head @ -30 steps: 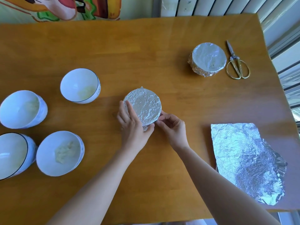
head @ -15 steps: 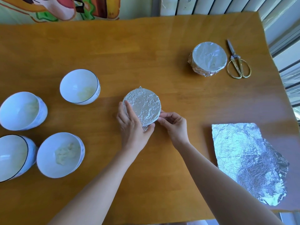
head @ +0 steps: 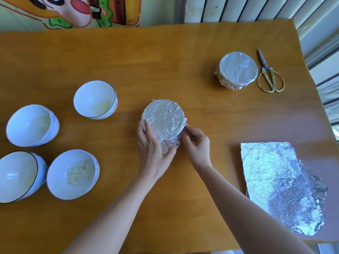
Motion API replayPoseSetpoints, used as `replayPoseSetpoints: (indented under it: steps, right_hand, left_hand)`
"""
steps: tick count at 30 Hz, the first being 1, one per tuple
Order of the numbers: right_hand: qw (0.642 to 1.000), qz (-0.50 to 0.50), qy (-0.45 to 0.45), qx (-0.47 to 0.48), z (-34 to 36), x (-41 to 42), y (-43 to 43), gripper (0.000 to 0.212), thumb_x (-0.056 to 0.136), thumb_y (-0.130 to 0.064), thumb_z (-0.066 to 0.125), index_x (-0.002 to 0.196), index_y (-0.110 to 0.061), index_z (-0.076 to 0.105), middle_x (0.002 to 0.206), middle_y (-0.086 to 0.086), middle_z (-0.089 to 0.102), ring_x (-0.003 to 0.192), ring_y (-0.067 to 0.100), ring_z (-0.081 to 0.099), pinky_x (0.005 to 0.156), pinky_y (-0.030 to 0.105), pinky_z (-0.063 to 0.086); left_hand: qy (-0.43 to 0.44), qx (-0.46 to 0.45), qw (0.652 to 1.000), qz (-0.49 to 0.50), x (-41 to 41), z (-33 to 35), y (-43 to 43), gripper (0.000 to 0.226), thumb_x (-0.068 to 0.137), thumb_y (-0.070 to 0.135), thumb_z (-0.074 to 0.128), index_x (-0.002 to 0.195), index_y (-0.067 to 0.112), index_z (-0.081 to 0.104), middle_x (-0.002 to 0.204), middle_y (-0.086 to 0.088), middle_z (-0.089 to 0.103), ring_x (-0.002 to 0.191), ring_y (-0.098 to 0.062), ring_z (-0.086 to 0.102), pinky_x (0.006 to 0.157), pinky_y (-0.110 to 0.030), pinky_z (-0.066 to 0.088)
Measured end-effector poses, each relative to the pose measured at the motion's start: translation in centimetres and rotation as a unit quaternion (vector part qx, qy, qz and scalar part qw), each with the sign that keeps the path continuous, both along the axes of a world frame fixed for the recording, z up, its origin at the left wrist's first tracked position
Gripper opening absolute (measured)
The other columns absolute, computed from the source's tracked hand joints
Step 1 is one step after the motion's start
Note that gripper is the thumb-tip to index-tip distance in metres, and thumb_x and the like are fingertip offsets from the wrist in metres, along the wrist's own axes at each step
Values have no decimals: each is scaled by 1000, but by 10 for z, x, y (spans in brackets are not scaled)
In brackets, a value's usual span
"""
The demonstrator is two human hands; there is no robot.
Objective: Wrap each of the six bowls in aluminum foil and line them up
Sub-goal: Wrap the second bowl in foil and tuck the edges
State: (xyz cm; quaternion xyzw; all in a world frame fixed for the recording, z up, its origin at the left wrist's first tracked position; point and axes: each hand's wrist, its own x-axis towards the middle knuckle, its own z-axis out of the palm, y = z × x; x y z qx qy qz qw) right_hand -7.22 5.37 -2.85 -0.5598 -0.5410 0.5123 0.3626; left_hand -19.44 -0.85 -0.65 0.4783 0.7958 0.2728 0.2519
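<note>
A foil-covered bowl [head: 163, 119] stands at the middle of the wooden table [head: 165, 55]. My left hand [head: 152, 151] cups its near left side, fingers pressed against the foil. My right hand [head: 197, 143] pinches the foil at the bowl's near right edge. A second foil-wrapped bowl [head: 237, 69] sits at the far right. Several bare white bowls with food scraps stand at the left: one [head: 95, 99] nearest the middle, one [head: 32, 125] further left, two [head: 72, 174] [head: 19, 176] at the near left. A stack of crinkled foil sheets [head: 280, 184] lies at the near right.
Gold-handled scissors [head: 269, 74] lie shut beside the far wrapped bowl, near the table's right edge. A painted wall and a window frame border the far side. The table's near edge runs just below my forearms.
My right hand's fingers have shifted slightly up along the bowl's right edge, pinching the foil there. My left hand keeps its hold. The bowl stays in place.
</note>
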Motion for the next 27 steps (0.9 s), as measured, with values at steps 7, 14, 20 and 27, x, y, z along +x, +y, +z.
replayPoseSetpoints:
  steps: [7, 14, 20, 27]
  right_hand:
    - [997, 78, 3, 11, 11, 7, 8, 44, 82, -12, 75, 122, -11, 54, 111, -6, 67, 98, 7, 65, 88, 29, 52]
    - [994, 105, -19, 15, 13, 6, 19, 43, 85, -8, 74, 123, -12, 54, 115, -6, 66, 104, 3, 62, 91, 26, 50]
    - [994, 106, -12, 13, 10, 6, 26, 42, 85, -10, 75, 122, -13, 55, 118, -3, 67, 110, 4, 62, 92, 23, 50]
    - [996, 87, 23, -11, 1, 5, 29, 18, 86, -8, 74, 101, -8, 63, 118, -2, 70, 106, 9, 66, 97, 30, 49]
  left_hand:
    - [48, 65, 996, 39, -21, -7, -7, 97, 74, 50, 57, 150, -1, 25, 144, -19, 31, 129, -33, 32, 111, -39, 27]
    - [182, 33, 964, -191, -62, 12, 40, 107, 65, 80, 52, 157, 33, 21, 166, -6, 0, 151, -36, 0, 118, -60, 9]
    - [286, -72, 896, -333, -71, 8, 76, 105, 66, 90, 36, 155, 46, 1, 165, 7, -16, 152, -36, -9, 111, -65, 22]
    - [310, -33, 913, -263, -63, -1, 71, 97, 68, 86, 34, 154, 42, 20, 166, 2, 11, 143, -35, 23, 90, -51, 40]
